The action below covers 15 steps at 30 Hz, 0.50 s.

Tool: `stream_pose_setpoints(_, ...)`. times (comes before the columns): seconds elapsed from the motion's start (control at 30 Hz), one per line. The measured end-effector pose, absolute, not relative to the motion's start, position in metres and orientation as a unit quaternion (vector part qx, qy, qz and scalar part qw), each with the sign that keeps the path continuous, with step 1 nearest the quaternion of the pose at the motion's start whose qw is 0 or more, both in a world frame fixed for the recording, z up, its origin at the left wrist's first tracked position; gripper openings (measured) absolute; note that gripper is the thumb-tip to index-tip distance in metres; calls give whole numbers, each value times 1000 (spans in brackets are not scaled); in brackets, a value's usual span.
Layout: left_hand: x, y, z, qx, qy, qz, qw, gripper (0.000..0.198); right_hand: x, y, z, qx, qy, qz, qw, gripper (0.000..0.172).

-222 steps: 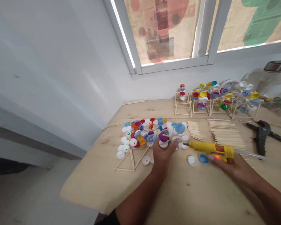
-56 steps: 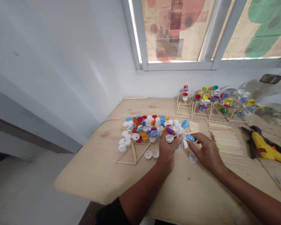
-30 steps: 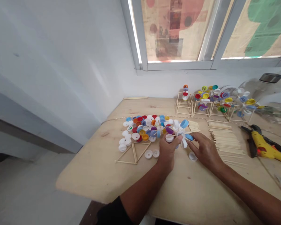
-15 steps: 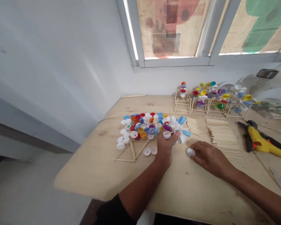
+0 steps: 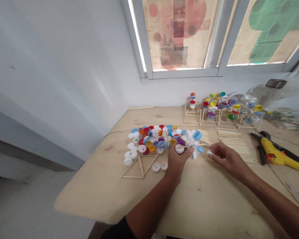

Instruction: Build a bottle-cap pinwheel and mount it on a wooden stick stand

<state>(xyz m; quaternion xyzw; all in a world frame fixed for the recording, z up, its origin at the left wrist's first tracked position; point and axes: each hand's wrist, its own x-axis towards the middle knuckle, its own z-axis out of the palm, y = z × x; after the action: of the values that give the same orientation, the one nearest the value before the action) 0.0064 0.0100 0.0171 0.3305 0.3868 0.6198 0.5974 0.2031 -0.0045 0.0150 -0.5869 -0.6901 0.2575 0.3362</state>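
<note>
Fanning outward above the table point(image 5: 199, 207), one cap wheel point(image 5: 192, 144) is pinched by the left hand point(image 5: 176, 162), two blue caps point(image 5: 200, 149) pointed rightward; long axis unclear. One white cap point(image 5: 209, 152) is pinched by the right hand point(image 5: 225, 159). Two holed caps point(image 5: 163, 165) are seen near the left hand.

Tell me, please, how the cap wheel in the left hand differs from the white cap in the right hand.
The cap wheel joins several caps; the white cap is single. The cap wheel looks far larger than the white cap. The cap wheel mixes white and blue; the white cap shows only white. Both are held, partly hidden.
</note>
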Motion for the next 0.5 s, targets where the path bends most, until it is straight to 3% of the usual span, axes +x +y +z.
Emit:
stream_pose_setpoints(0.13, 8, 11, 16, 321, 380, 617, 610, 34, 204, 3, 32, -588, -587, 356, 428, 37)
stream_pose_setpoints(0.23, 6, 13, 14, 323, 368, 610, 623, 40, 198, 7, 36, -586, -513, 397, 486, 39)
stream_pose_setpoints(0.5, 1, 15, 6, 328, 366, 590, 640, 50, 179, 5, 33, -567, -486, 421, 514, 34)
